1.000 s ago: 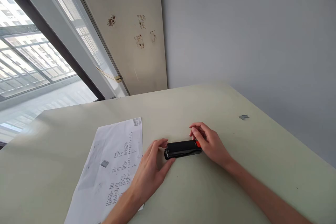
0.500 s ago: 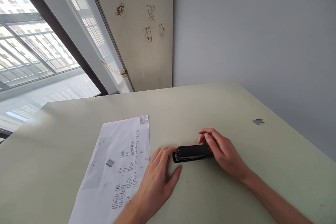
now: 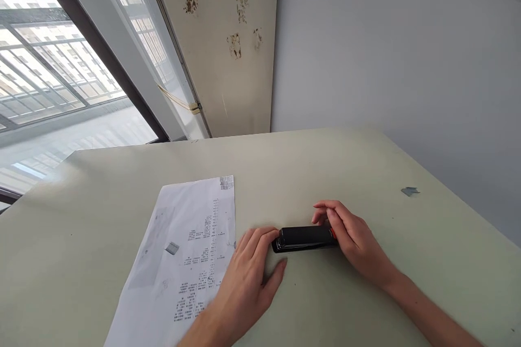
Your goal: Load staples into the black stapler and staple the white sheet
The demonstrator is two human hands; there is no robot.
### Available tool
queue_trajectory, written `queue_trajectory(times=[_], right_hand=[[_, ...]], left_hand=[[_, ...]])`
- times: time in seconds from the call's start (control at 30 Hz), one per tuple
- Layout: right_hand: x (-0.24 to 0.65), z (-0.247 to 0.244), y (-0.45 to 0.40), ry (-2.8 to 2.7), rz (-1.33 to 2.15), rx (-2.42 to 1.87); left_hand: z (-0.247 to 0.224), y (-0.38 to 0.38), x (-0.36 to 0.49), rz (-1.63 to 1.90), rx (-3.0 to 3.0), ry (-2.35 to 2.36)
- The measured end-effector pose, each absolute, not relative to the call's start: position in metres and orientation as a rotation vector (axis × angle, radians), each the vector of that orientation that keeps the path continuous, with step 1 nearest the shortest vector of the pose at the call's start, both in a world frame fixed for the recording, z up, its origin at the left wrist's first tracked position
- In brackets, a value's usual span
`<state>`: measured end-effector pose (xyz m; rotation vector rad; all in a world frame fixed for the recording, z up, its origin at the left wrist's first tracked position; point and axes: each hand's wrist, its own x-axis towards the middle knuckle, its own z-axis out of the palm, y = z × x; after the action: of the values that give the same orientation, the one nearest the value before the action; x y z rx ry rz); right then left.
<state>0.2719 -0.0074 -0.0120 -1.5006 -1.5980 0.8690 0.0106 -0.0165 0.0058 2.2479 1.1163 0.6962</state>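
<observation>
A black stapler lies lengthwise on the table, with a bit of red at its right end. My left hand rests at its left end, the fingertips against it and the thumb held apart on the near side. At the right end, my right hand has its thumb and fingers closed about the stapler by the red part; some of those fingers are hidden. Left of my left hand lies a printed sheet of paper, with a small grey strip of staples on top.
On the right of the pale table lies another small grey piece, perhaps staples. A grey wall and a stained panel rise behind the table. A window is at the left.
The whole view has shifted slightly, so everything on the table sits a little further right. Both hands keep their places at the stapler's two ends.
</observation>
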Motion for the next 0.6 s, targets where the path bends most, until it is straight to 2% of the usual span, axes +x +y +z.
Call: queue_trajectory(times=[0.6], right_hand=[[0.2665,-0.0067,-0.0091,-1.521,0.897,-1.558]], left_hand=[[0.0083,-0.0152,0.0111,0.704,2.189,1.121]])
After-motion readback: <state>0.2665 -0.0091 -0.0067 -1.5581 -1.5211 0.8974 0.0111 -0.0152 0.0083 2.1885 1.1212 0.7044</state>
